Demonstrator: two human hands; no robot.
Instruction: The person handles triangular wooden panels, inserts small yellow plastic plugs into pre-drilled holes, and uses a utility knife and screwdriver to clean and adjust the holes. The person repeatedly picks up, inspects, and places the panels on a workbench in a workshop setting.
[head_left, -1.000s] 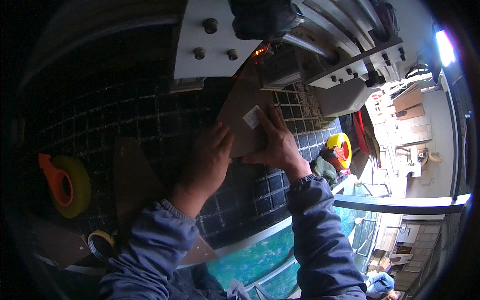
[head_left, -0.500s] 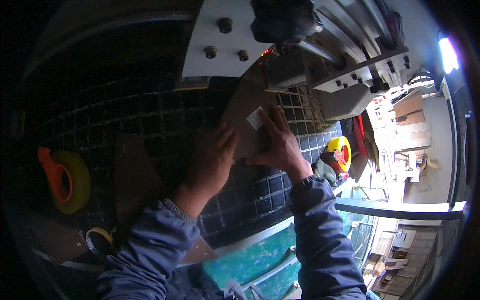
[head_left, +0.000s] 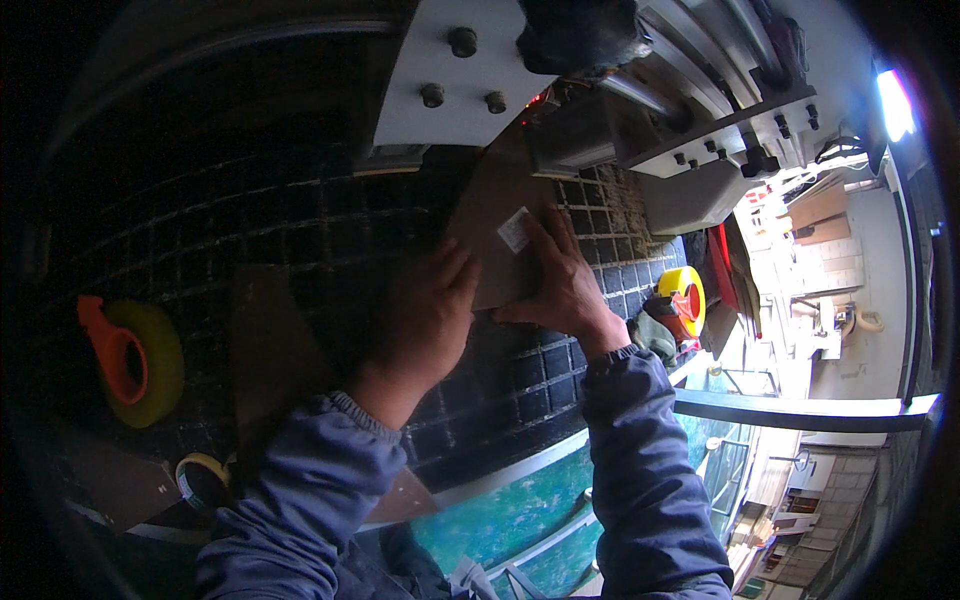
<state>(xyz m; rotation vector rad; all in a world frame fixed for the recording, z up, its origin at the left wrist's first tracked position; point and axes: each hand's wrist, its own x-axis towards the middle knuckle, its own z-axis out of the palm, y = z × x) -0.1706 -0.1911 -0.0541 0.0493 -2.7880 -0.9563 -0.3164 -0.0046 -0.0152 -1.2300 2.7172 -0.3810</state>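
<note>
Head view, looking down: your left hand (head_left: 425, 315) lies flat, fingers together and stretched forward, pressing the near edge of a flat brown cardboard piece (head_left: 500, 235) onto the dark gridded surface (head_left: 250, 230). Your right hand (head_left: 560, 285) spreads its fingers wide over the cardboard's right side, just below a small white label (head_left: 514, 229). Neither hand grips; both press with open palms.

Compared with a second ago, the cardboard's far end sits a little deeper under the white bolted machine head (head_left: 450, 75), and both hands have followed it forward by a small amount. In my judgement you are feeding the piece into the machine, and it is nearly seated.

At your left an orange tape dispenser with a yellowish roll (head_left: 135, 355) lies well apart. Another yellow-and-red tape dispenser (head_left: 682, 300) sits at the right edge of the surface.
</note>
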